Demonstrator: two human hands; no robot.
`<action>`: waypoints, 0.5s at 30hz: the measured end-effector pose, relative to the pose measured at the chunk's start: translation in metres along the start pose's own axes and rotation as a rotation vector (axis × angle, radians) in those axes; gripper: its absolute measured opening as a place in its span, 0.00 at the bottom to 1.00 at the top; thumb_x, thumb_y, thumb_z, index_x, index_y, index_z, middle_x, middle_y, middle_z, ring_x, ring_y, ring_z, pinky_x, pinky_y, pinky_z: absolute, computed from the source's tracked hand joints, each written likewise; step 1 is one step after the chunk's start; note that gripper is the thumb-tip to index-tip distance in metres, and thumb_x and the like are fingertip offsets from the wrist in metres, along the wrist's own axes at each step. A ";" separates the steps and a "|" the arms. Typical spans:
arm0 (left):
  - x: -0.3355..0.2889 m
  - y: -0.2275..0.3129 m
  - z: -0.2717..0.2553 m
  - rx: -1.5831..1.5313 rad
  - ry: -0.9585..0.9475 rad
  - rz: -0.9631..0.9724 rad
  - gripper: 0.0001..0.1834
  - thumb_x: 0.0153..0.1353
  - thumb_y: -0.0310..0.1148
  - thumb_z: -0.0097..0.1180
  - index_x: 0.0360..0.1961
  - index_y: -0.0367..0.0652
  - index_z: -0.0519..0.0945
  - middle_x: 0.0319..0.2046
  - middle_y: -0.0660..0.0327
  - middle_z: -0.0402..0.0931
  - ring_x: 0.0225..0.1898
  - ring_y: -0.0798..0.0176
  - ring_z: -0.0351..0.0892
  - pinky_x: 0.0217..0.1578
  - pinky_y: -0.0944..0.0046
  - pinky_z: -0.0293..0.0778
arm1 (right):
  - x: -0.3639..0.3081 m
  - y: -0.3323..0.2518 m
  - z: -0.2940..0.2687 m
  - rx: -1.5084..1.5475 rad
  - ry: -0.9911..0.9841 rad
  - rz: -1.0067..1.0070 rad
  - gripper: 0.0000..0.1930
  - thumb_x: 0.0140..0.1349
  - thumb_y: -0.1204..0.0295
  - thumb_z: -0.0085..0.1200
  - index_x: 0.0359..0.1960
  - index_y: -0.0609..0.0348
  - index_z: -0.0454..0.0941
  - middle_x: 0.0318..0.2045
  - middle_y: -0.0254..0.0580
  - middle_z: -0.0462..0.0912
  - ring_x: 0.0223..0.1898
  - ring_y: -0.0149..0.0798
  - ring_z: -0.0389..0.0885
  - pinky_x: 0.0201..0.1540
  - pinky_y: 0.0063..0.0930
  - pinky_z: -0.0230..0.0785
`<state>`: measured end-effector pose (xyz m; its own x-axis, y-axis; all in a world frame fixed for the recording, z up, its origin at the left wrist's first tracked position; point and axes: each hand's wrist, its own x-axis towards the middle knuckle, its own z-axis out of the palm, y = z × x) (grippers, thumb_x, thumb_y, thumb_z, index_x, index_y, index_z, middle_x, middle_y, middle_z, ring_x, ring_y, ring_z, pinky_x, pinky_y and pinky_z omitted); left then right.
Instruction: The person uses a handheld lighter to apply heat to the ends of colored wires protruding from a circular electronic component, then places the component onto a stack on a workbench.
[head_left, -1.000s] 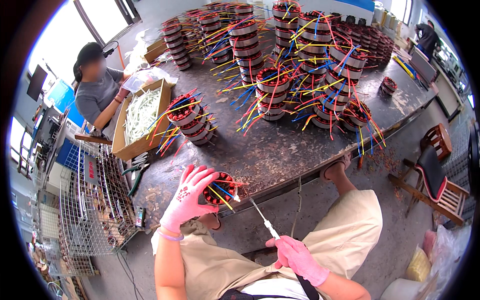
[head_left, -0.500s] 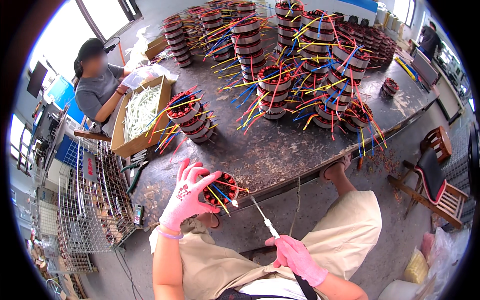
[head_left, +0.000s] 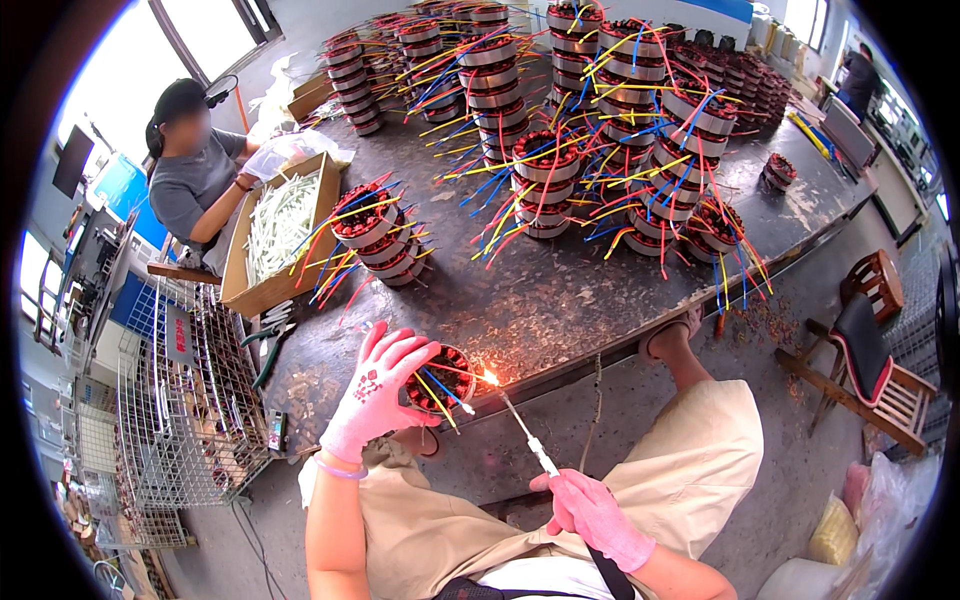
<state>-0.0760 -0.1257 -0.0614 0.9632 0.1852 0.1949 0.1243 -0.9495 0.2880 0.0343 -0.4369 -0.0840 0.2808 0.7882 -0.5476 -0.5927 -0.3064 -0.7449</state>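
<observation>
My left hand (head_left: 375,392), in a pink glove, grips a round motor stator (head_left: 436,380) with copper windings and red, blue and yellow wires at the near edge of the dark worktable (head_left: 560,300). My right hand (head_left: 595,515), also gloved in pink, holds a thin white torch wand (head_left: 527,440) with a hose trailing down. A small orange flame (head_left: 490,378) burns at the wand's tip, right at the wire ends on the stator's right side.
Many stacks of stators (head_left: 600,130) with coloured wires cover the far table. A cardboard box of white tubes (head_left: 280,228) sits at the left, with another person (head_left: 195,170) beside it. A wire basket rack (head_left: 185,400) stands left; a wooden chair (head_left: 870,350) stands right.
The wand's tip has come up to the stator and a flame now burns there. My left hand has turned the stator slightly.
</observation>
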 end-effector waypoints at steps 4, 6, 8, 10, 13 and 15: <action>0.001 0.001 0.000 -0.015 -0.007 -0.005 0.51 0.26 0.43 0.77 0.60 0.46 0.75 0.57 0.57 0.74 0.64 0.49 0.67 0.72 0.42 0.50 | -0.001 0.000 -0.001 0.002 -0.001 0.002 0.18 0.76 0.63 0.43 0.51 0.67 0.76 0.16 0.29 0.64 0.18 0.23 0.63 0.28 0.24 0.72; 0.001 0.004 -0.002 -0.038 -0.009 -0.013 0.51 0.25 0.40 0.77 0.61 0.45 0.74 0.58 0.58 0.73 0.65 0.50 0.66 0.72 0.42 0.49 | 0.000 0.002 -0.002 0.020 -0.011 0.004 0.18 0.76 0.63 0.43 0.51 0.67 0.76 0.16 0.29 0.64 0.18 0.23 0.63 0.28 0.24 0.72; 0.000 0.004 -0.002 -0.041 -0.010 -0.013 0.51 0.26 0.39 0.77 0.61 0.45 0.74 0.58 0.58 0.74 0.65 0.50 0.66 0.72 0.42 0.49 | 0.001 0.003 -0.003 0.052 -0.021 0.010 0.18 0.76 0.63 0.43 0.51 0.68 0.76 0.16 0.30 0.64 0.18 0.23 0.63 0.29 0.24 0.72; 0.000 0.001 -0.001 -0.024 -0.010 -0.007 0.51 0.26 0.43 0.77 0.60 0.45 0.75 0.57 0.57 0.74 0.64 0.49 0.67 0.72 0.42 0.49 | 0.000 0.001 -0.002 0.034 -0.016 0.006 0.18 0.76 0.64 0.43 0.51 0.68 0.76 0.16 0.30 0.64 0.18 0.23 0.64 0.29 0.24 0.73; 0.001 0.002 -0.001 -0.020 -0.013 -0.008 0.51 0.27 0.43 0.77 0.60 0.45 0.75 0.57 0.57 0.74 0.64 0.48 0.67 0.72 0.42 0.49 | -0.001 0.003 -0.003 0.038 -0.013 0.006 0.18 0.76 0.64 0.43 0.51 0.68 0.76 0.16 0.30 0.64 0.19 0.23 0.64 0.29 0.24 0.73; 0.001 0.002 -0.001 -0.023 -0.012 -0.007 0.51 0.27 0.43 0.77 0.60 0.45 0.75 0.57 0.57 0.74 0.65 0.48 0.67 0.72 0.42 0.49 | -0.001 0.004 -0.004 0.036 -0.011 0.012 0.18 0.76 0.64 0.42 0.51 0.68 0.76 0.16 0.30 0.64 0.19 0.23 0.64 0.29 0.24 0.73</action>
<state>-0.0746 -0.1273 -0.0600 0.9652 0.1887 0.1812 0.1259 -0.9421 0.3107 0.0346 -0.4403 -0.0878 0.2654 0.7908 -0.5516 -0.6225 -0.2964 -0.7243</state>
